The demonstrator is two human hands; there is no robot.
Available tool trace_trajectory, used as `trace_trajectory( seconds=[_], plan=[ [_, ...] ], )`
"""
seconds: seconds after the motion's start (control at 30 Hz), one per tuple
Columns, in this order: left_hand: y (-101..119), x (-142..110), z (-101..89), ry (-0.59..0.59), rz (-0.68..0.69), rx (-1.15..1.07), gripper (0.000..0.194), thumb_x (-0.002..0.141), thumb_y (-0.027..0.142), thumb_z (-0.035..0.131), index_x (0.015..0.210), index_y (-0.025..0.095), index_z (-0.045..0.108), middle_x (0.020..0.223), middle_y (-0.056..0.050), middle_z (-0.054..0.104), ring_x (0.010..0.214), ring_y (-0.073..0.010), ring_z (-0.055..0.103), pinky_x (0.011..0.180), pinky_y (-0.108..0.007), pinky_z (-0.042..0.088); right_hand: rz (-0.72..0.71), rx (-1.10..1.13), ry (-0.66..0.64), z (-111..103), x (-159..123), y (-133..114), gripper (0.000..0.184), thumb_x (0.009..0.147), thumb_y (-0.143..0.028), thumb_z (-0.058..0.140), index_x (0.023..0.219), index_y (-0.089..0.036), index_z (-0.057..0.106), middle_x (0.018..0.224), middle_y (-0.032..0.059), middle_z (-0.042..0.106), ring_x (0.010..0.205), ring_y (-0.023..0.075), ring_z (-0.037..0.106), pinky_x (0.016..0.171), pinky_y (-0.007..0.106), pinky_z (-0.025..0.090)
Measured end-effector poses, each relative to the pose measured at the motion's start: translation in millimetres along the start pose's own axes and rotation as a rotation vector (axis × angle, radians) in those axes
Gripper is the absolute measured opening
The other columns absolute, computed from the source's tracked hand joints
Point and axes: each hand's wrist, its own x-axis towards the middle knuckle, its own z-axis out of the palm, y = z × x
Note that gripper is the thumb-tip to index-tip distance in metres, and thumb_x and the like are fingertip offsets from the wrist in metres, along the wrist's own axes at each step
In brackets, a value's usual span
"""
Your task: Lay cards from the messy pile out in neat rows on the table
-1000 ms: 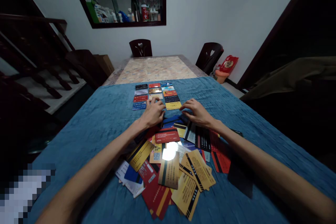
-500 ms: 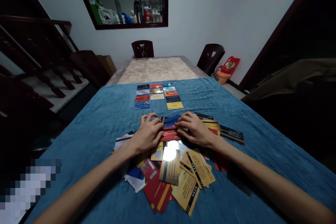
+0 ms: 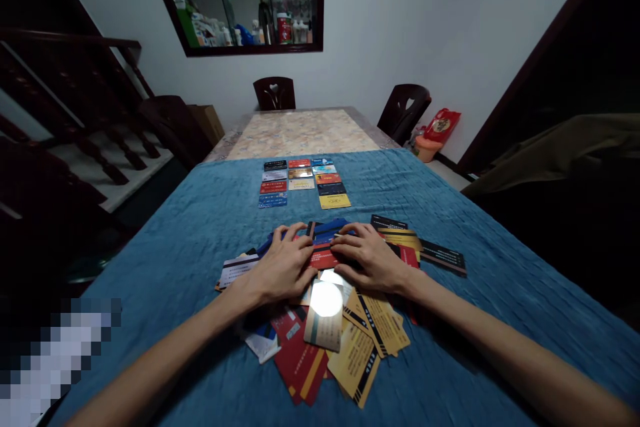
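A loose heap of plastic cards lies on the blue cloth in front of me. My left hand (image 3: 284,264) rests palm down on the heap's left side, fingers apart and bent. On the other side, my right hand (image 3: 369,256) lies over the cards with its fingers spread. Between the fingertips show a red card (image 3: 324,256) and a blue card (image 3: 327,231). Nearer to me are a glossy gold card (image 3: 324,333) reflecting a light, several yellow cards (image 3: 383,327) and dark red cards (image 3: 303,367). The cards under both palms are hidden.
Beyond the heap, cards stand in three columns, including a yellow card (image 3: 335,201) and a blue card (image 3: 273,200). The blue cloth (image 3: 200,227) covers the near part of the table. Chairs (image 3: 274,93) stand around it. A pixelated patch covers the lower left.
Both hands have drawn slightly toward me over the heap, and my left thumb now sits lower. The columns of cards are unchanged; the view has shifted a little.
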Motion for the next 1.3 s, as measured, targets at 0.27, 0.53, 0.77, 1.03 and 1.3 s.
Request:
trace_trajectory(
  seconds=[0.27, 0.53, 0.77, 1.03, 1.3],
  plan=[
    [5, 0, -10.1, -0.093, 0.007, 0.006, 0.017, 0.088, 0.024, 0.061, 0.099, 0.016, 0.071, 0.11, -0.013, 0.07, 0.134, -0.0362, 0.04, 0.104, -0.058, 0.034, -0.019, 0.018, 0.022, -3, 1, -5, 0.016, 0.089, -0.029, 0.061, 0.098, -0.019, 0.07, 0.1, 0.0078, 0.074, 0.106, 0.0273, 0.055, 0.091, 0.046, 0.039],
    [7, 1, -13.9, -0.07, -0.012, -0.056, 0.02, 0.092, 0.025, 0.055, 0.087, 0.017, 0.073, 0.099, -0.01, 0.073, 0.126, -0.0335, 0.048, 0.1, -0.054, 0.037, 0.002, 0.037, 0.071, -4, 2, -8, 0.014, 0.09, -0.028, 0.06, 0.095, -0.021, 0.071, 0.091, 0.0059, 0.074, 0.097, 0.0239, 0.058, 0.086, 0.043, 0.04],
    [6, 1, -14.9, -0.058, 0.018, -0.063, 0.022, 0.092, 0.022, 0.052, 0.086, 0.018, 0.073, 0.095, -0.01, 0.073, 0.111, -0.0272, 0.056, 0.095, -0.045, 0.041, -0.012, 0.058, 0.093, -3, 1, -5, 0.017, 0.092, -0.028, 0.058, 0.099, -0.021, 0.071, 0.092, 0.0066, 0.074, 0.097, 0.0238, 0.059, 0.086, 0.043, 0.04],
    [4, 1, -13.4, -0.042, 0.035, -0.046, 0.024, 0.095, 0.024, 0.049, 0.088, 0.018, 0.072, 0.093, -0.008, 0.072, 0.106, -0.0247, 0.059, 0.091, -0.04, 0.044, -0.003, 0.044, 0.139, 1, 1, -2, 0.018, 0.095, -0.029, 0.055, 0.098, -0.021, 0.071, 0.09, 0.0061, 0.074, 0.091, 0.022, 0.059, 0.081, 0.04, 0.04],
    [-2, 3, -4.1, 0.066, 0.257, 0.154, 0.027, 0.099, 0.016, 0.04, 0.087, 0.013, 0.065, 0.088, -0.011, 0.069, 0.089, -0.0215, 0.06, 0.083, -0.037, 0.047, -0.096, -0.106, 0.182, 4, 0, 6, 0.024, 0.1, -0.025, 0.047, 0.102, -0.023, 0.071, 0.087, 0.005, 0.075, 0.088, 0.02, 0.059, 0.084, 0.04, 0.039]
  ],
)
